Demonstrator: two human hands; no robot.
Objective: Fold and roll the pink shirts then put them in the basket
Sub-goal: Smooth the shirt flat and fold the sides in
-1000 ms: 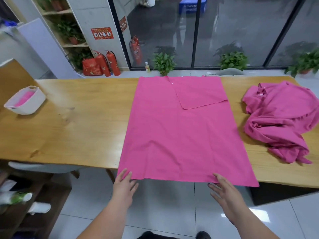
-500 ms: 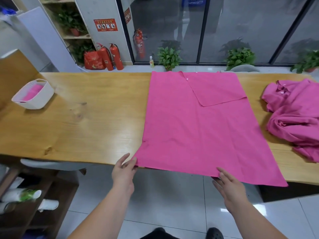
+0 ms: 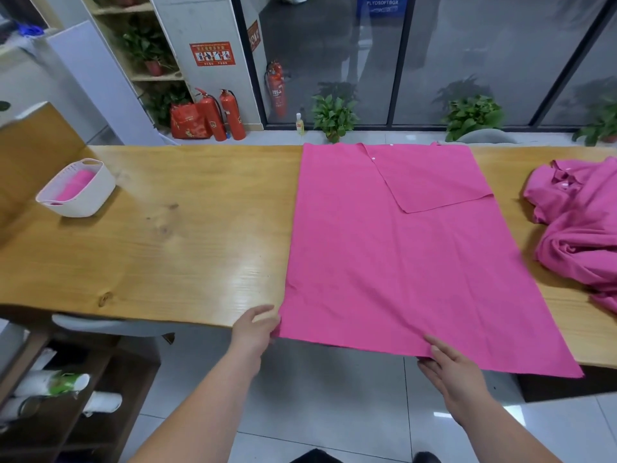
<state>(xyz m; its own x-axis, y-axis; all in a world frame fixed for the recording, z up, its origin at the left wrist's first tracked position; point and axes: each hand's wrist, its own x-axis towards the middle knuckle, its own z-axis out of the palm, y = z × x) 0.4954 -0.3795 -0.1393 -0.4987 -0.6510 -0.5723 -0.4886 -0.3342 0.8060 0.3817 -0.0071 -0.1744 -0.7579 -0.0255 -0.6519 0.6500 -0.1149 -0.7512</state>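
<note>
Pink shirt [image 3: 394,262], folded into a flat rectangle, lies mid tabletop [image 3: 167,245], its near hem hanging over the 6 o'clock edge. The likely risk: with that overhang, an uneven pull could drag the cloth off or undo the sleeve folded in at 1 o'clock, giving a crooked roll. Left hand [image 3: 255,332], at 7 o'clock, fingers curled, grips the near-left corner. Right hand [image 3: 454,372], at 5 o'clock, pinches the hem, thumb on top, fingers beneath. The basket [image 3: 78,190] sits at 10 o'clock, a heap of shirts [image 3: 581,228] at 3 o'clock
</note>
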